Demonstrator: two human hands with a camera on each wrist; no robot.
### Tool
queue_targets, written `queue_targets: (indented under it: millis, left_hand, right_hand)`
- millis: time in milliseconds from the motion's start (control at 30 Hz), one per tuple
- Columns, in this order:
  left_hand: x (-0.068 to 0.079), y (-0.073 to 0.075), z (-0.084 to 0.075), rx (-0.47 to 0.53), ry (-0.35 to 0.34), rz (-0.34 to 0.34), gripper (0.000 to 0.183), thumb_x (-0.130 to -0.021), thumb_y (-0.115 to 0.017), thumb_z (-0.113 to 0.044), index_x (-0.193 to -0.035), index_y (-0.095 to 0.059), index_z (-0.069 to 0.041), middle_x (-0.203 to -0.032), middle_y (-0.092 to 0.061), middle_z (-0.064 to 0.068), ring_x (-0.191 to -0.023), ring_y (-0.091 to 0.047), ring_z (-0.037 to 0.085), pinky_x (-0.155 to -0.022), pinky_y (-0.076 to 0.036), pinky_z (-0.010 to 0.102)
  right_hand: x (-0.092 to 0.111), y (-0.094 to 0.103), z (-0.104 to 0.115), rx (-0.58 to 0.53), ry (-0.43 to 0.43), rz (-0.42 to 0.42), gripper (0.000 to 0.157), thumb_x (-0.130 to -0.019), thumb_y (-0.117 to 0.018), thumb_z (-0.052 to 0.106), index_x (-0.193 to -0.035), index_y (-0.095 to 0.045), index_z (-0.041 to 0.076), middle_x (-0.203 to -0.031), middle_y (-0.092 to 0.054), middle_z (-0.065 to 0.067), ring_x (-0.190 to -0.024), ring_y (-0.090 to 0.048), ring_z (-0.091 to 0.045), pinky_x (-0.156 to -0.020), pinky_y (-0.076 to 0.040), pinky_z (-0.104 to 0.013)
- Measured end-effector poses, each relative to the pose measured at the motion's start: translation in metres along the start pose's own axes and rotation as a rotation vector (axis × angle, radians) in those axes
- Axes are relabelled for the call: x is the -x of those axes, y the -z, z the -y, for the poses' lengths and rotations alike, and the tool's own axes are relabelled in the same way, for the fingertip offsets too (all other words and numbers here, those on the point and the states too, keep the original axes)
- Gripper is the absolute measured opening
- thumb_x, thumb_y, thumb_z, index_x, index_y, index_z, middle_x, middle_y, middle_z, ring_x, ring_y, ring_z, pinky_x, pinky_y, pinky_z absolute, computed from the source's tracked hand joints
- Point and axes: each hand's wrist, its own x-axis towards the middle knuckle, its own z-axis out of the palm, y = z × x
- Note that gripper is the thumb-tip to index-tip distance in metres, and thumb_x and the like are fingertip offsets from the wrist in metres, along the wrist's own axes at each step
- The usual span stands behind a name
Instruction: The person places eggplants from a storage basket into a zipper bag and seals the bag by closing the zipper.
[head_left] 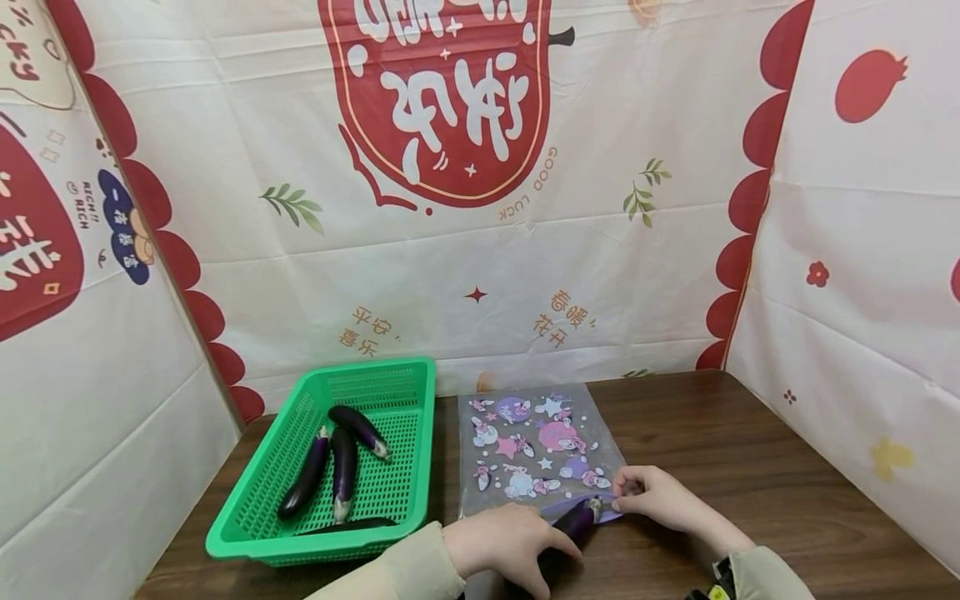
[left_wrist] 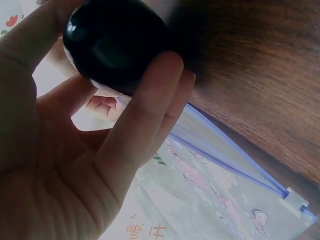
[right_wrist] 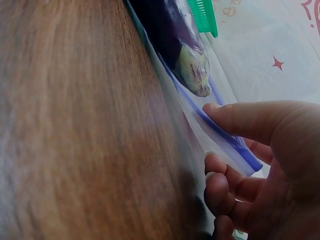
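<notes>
My left hand [head_left: 504, 540] grips a dark purple eggplant [head_left: 577, 522], with the fingers curled round its body in the left wrist view. The stem end of that eggplant [right_wrist: 194, 72] points toward the mouth of a clear zip bag [head_left: 517, 467] printed with cartoon figures and stars. My right hand [head_left: 663, 500] pinches the right end of the bag's purple zip edge [right_wrist: 235, 140] between thumb and fingers. In the left wrist view the mouth stands parted, with a white slider [left_wrist: 295, 199] at its far end. How far the eggplant's tip reaches into the mouth is hard to tell.
A green plastic basket [head_left: 429, 433] stands on the left of the brown wooden table [head_left: 697, 417], with several eggplants [head_left: 343, 467] in it. White printed cloth [head_left: 480, 333] hangs behind and at both sides.
</notes>
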Motion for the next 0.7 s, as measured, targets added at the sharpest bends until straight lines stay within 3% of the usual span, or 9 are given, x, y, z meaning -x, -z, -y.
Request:
queue_targets:
  millis: [433,700]
  left_hand:
    - [-0.0011,-0.0032,0.0024,0.019,0.000,-0.010,0.053,-0.077,-0.079,-0.026,-0.127,-0.064,-0.031,-0.091,-0.061,-0.017,-0.073,-0.048,0.001,-0.069,-0.039,0.015]
    - [-0.0010,-0.0033,0.0019,0.015,-0.007,-0.029,0.054,-0.075,-0.080,-0.025,-0.127,-0.064,-0.031,-0.081,-0.059,-0.016,-0.069,-0.048,0.002,-0.066,-0.038,0.014]
  right_hand:
    - [0.0009,-0.0005,-0.0020,-0.044,0.001,0.013,0.013,-0.084,-0.071,0.012,-0.085,-0.060,0.005,-0.077,-0.057,0.002,-0.071,-0.051,-0.006,-0.062,-0.041,-0.025]
    - [0.0007,-0.0001,-0.0019,-0.055,-0.005,0.010,0.012,-0.085,-0.070,0.011,-0.086,-0.061,0.005,-0.080,-0.057,0.000,-0.073,-0.051,-0.007,-0.064,-0.041,-0.026]
